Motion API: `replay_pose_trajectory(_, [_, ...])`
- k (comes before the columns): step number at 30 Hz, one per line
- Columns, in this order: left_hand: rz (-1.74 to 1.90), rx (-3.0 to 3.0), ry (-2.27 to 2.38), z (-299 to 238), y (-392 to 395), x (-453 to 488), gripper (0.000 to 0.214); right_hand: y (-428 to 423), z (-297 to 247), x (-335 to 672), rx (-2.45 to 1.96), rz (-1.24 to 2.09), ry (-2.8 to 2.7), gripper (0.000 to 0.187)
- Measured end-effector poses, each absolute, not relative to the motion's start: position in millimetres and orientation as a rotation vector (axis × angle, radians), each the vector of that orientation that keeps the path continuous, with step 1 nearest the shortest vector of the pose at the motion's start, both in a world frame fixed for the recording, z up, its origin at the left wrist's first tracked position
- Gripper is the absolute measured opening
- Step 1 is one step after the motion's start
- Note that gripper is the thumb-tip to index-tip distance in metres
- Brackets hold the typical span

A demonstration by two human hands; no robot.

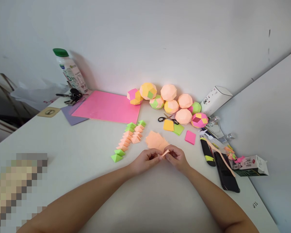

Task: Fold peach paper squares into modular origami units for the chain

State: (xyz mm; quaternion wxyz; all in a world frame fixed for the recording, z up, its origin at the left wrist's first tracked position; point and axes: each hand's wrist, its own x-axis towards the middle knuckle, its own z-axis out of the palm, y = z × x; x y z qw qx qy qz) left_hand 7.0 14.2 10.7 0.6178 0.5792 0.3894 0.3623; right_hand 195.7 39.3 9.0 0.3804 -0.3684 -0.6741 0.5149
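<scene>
Head view: both hands meet at the middle of the white table (75, 152), and a small peach paper strip (165, 153) is pinched between them, left hand (145, 160) gripping one end, right hand (177, 158) the other. Just beyond the fingertips lies a loose peach paper stack (155, 139). Off past the left hand runs a row of folded units (128, 138); scissors (168, 119) and paper balls (168, 92) sit well beyond the hands.

Matt peach paper piece (165, 153); matt white smooth table (92, 161); paper polyhedron balls (168, 93), faceted and matt; glossy black phone (226, 171); plastic bottle (71, 71) with glossy label; metal-bladed scissors (168, 119); matt pink paper sheet (108, 106)
</scene>
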Motion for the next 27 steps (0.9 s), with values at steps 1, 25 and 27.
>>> replay_pose_trajectory(1, [0.833,1.326,0.895,9.7,13.9,6.9,0.035,38.9,9.3,196.0,-0.966,1.327,-1.72,0.022])
replay_pose_trajectory(25, [0.916,1.547,0.795,8.8,13.5,3.9,0.03,44.1,8.8,199.8,-1.019,1.338,-2.014,0.039])
replay_pose_trajectory(27, [0.913,1.561,0.807,10.3,13.5,3.8,0.032,44.7,7.3,200.7,-1.02,1.373,-1.992,0.038])
